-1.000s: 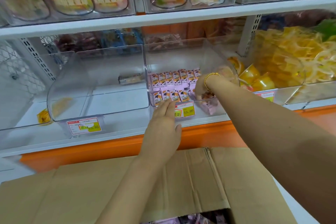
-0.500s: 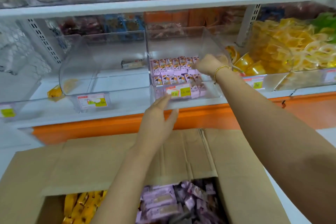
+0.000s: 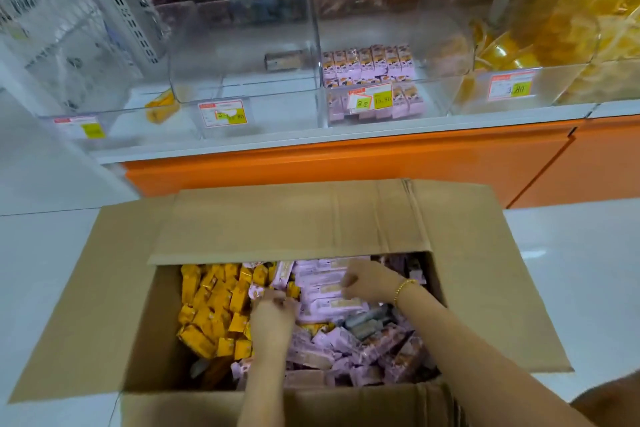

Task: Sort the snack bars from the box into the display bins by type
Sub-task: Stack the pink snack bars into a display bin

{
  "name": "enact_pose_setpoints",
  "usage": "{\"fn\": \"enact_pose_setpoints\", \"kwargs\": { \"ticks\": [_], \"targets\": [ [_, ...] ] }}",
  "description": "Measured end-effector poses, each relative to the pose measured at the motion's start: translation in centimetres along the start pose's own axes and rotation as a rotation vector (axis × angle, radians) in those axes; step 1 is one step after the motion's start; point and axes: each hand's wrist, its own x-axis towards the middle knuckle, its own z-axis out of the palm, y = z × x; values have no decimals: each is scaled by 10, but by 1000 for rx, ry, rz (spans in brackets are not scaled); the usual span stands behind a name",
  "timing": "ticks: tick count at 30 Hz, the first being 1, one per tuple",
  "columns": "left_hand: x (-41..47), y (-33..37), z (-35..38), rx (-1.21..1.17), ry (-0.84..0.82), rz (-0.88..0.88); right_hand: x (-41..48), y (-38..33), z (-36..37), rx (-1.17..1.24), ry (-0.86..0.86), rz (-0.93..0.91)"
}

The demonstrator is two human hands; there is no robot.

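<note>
In the box (image 3: 277, 218), pink bars (image 3: 323, 308) are gripped by right hand (image 3: 367, 282), left hand (image 3: 273, 314) unclear; adjacent yellow bars (image 3: 211, 305) might be scooped too.

Both forearms were bare along their whole visible length. A thin gold-coloured bracelet of small beads (image 3: 404, 289) circled the wrist of the right hand (image 3: 367, 282). The left hand (image 3: 273, 315) was bare, its fingers blurred.

head cam | worn high, faces forward-down | box (image 3: 294, 218) close below | display bins (image 3: 242, 45) farther, at top
</note>
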Motion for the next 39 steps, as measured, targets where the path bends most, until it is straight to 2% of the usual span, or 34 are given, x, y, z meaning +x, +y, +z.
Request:
{"fn": "enact_pose_setpoints", "kwargs": {
  "ticks": [3,5,11,13,15,18,20,23,25,28,30,33,36,39],
  "targets": [
    [-8,-31,10,33,-28,-109,29,20,45,-234,-3,53],
    [-7,-39,12,56,-29,-99,36,26,57,-332,6,19],
    [-7,-36,0,97,-178,-149,41,40,75,-384,94,2],
    [-6,-36,0,132,-215,-112,40,39,75,-515,78,2],
    [-5,-32,1,141,-256,-113,40,37,74,-527,38,0],
    [-2,-25,-2,120,-268,-171,37,30,67,-411,-50,9],
    [-3,-11,-7,141,-330,-6,31,22,50,-305,-98,20],
    [-5,22,-11,42,-570,204,12,4,4,-37,-241,37],
    [-9,43,-17,13,-668,262,-3,-10,-30,96,-300,69],
    [-20,70,-24,-54,-696,311,-32,-24,-79,242,-346,90],
    [-28,87,-28,-182,-722,280,-49,-30,-101,318,-391,100],
    [-38,113,-30,-405,-763,162,-65,-34,-123,449,-284,62],
    [-49,132,-29,-603,-691,92,-77,-29,-138,623,-122,-24],
    [-57,144,-29,-719,-654,61,-88,-24,-136,556,-118,-99]
  ]
}}
